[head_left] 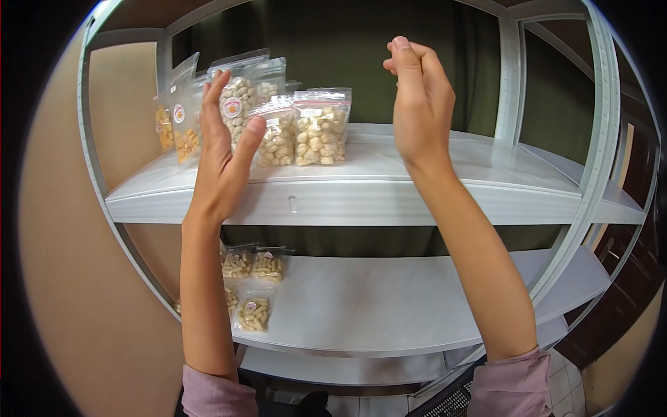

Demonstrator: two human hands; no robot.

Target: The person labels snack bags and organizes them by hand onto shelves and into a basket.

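My left hand (226, 149) is raised in front of the upper shelf, its thumb and fingers apart and nothing in it. It overlaps the clear zip bags there. Closest to its thumb is a small bag of round, pale balls (276, 142), with a similar bag (321, 135) standing to the right. Behind the fingers rises a taller bag of whitish pieces (237, 97) with a round label. My right hand (422, 97) is up over the right half of this shelf, apart from the bags. Its fingers curl in toward the thumb, and no object shows in them.
Bags with orange-yellow pieces (186, 139) stand at the left end of the white upper shelf (389, 198). On the lower shelf (375, 299), several bags of pale sticks (253, 314) lie at the left. A metal upright (590, 139) frames the right side, before a dark green curtain (333, 42).
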